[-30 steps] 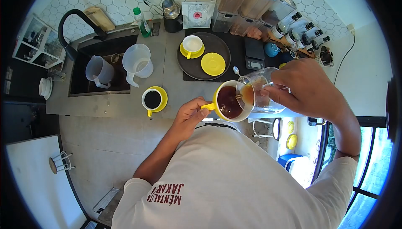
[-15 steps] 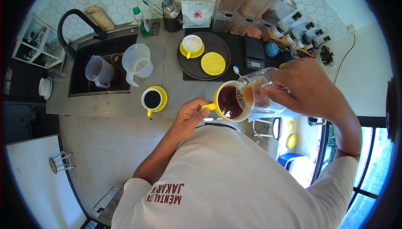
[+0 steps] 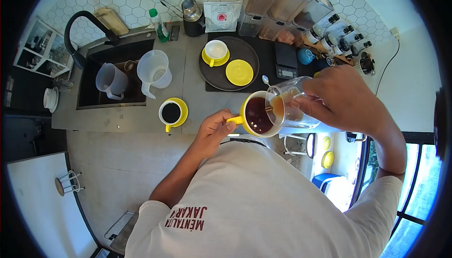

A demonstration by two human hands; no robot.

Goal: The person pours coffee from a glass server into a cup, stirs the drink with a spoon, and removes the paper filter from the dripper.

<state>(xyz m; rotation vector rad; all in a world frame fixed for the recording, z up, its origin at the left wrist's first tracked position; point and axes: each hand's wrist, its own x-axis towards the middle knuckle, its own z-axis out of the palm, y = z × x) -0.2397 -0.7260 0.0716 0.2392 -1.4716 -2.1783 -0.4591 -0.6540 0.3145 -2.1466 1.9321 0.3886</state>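
My left hand (image 3: 215,130) is closed on the handle of a yellow cup (image 3: 258,115) with a white inside, held up in front of my shirt. Dark brown coffee fills much of it. Tilted over the cup's right side is a clear glass server (image 3: 301,112), its mouth overlapping the rim. My right hand (image 3: 339,98) is wrapped round the server from the right, and some brown liquid shows near its mouth. To the left, another yellow cup (image 3: 170,112) of black coffee rests on a yellow saucer (image 3: 183,112) near the counter's front edge.
A dark round tray (image 3: 252,50) bears a yellow cup (image 3: 216,49) and a spare saucer (image 3: 239,72). Behind my right hand are a scale (image 3: 286,60) and a spoon (image 3: 266,80). A plastic pitcher (image 3: 155,69) stands beside the sink (image 3: 84,93), which holds another pitcher (image 3: 111,80).
The coffee's surface in the held cup shows smaller bright reflections and bubbles. Both hands, the cup and the server stay in nearly the same place.
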